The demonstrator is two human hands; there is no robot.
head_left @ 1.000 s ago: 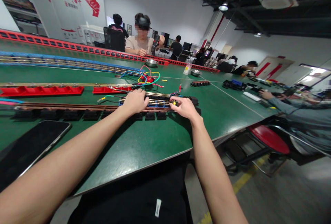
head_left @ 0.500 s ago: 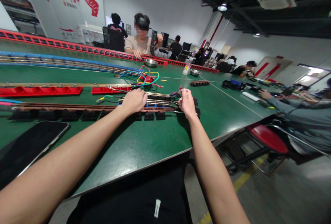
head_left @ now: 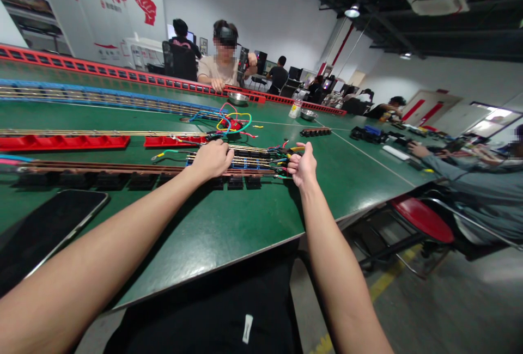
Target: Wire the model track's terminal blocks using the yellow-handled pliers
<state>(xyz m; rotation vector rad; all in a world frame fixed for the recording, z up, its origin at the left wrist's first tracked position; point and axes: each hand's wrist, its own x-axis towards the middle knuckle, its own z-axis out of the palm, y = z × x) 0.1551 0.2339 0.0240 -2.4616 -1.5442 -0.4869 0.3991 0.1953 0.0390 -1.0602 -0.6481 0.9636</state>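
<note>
My left hand lies over a blue-framed rail assembly with thin copper-coloured rods, its fingers curled down around it. At the assembly's right end, my right hand is turned partly palm-up with its fingers closed on a bundle of coloured wires. The wires' far ends are hidden by that hand. Just in front of the assembly runs a long brown-rod rail on black holders. A green-yellow wire with a ring terminal lies left of my left hand.
A phone lies at the near left of the green table. Red trays, a long blue rail and loose looped wires are beyond my hands. A person holding a power tool sits across the table. A red stool stands at right.
My right hand has shifted slightly right and nearer to me and rolled, so its palm side and curled fingers now show. My left hand has stayed in place.
</note>
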